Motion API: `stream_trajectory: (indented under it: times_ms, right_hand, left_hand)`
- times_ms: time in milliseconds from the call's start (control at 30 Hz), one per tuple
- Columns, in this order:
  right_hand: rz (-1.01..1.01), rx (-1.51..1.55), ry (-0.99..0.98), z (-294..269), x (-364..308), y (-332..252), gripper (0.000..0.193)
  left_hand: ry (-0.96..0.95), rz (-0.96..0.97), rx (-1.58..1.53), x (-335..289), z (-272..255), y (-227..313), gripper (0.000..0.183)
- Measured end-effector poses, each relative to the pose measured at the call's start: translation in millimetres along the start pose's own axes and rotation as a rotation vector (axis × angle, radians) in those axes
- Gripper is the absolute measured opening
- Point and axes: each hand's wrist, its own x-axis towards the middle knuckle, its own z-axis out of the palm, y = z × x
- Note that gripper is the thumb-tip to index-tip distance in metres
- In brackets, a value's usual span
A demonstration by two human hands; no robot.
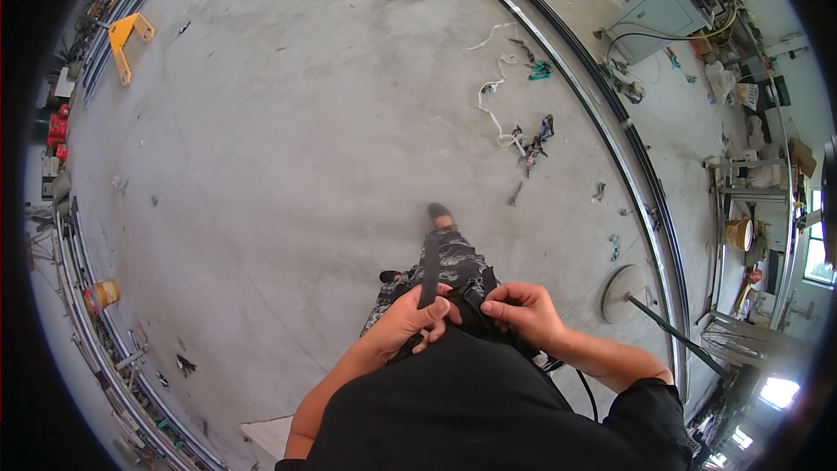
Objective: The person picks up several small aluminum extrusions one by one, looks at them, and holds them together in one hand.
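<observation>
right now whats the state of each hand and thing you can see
left hand: closed around the black strap
right hand: fingers pinched on the black bundle at the waist
black strap: held, sticking up and away from the body
white cord: lying loose on the floor

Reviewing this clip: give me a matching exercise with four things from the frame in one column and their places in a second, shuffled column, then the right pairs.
Things:
1. yellow metal bracket
2. grey cabinet
3. black strap
4. round grey disc

Places:
A. on the floor to the right of the right hand, by the curved rail
B. far upper left of the concrete floor
C. pinched in the fingers of the left hand, standing up in front of the waist
D. upper right, beyond the curved rail, cables beside it

Pairs: 1-B, 2-D, 3-C, 4-A
</observation>
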Motion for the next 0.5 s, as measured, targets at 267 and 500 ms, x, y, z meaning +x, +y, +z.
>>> stream_trajectory:
  times_ms: [267,500]
  right_hand:
    - [0.022,0.049,-0.073,2,4,-2,0.013]
    - [0.010,0.040,-0.046,3,2,-1,0.011]
  left_hand:
    - [-0.007,-0.184,0.243,6,12,5,0.023]
    - [-0.026,-0.111,0.278,5,12,3,0.023]
